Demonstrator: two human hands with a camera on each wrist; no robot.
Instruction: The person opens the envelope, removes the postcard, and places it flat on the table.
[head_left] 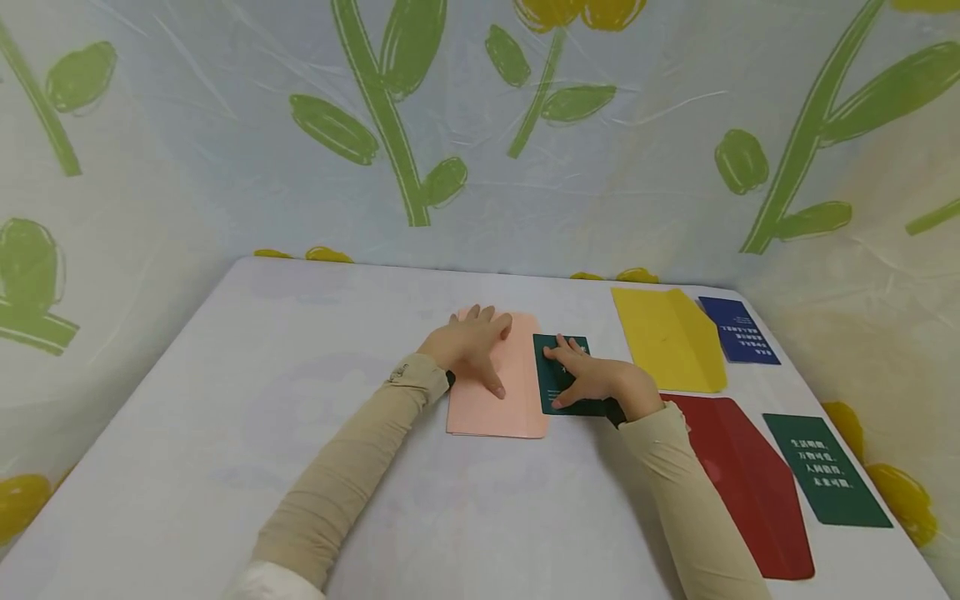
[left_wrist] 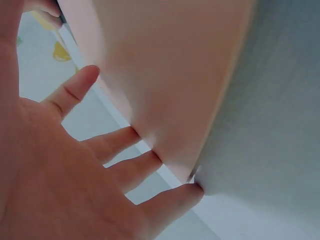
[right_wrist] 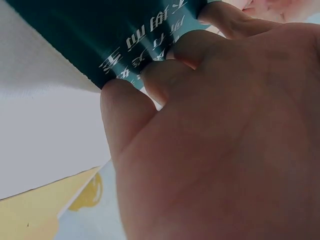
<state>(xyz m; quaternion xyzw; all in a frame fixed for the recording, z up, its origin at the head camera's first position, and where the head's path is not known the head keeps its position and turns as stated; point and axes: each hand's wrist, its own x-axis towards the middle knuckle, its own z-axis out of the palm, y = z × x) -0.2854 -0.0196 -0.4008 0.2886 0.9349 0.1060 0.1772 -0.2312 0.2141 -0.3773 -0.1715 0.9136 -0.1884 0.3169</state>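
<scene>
A pink envelope (head_left: 521,392) lies on the white table near its middle. My left hand (head_left: 468,346) is over its left part with fingers spread, and in the left wrist view several fingertips touch the edge of the pink paper (left_wrist: 165,75). Right beside the envelope lies a dark green card (head_left: 551,379) with white lettering. My right hand (head_left: 600,377) rests its fingertips on this card, thumb toward the near edge. In the right wrist view the fingers press on the card's lettered face (right_wrist: 100,30). The hand hides part of the card in the head view.
A yellow envelope (head_left: 667,337) and a dark blue card (head_left: 741,331) lie at the back right. Nearer, a red envelope (head_left: 750,475) lies partly under the right forearm, with another green card (head_left: 825,471) beside it. A flower-printed cloth (head_left: 600,208) hangs behind the table.
</scene>
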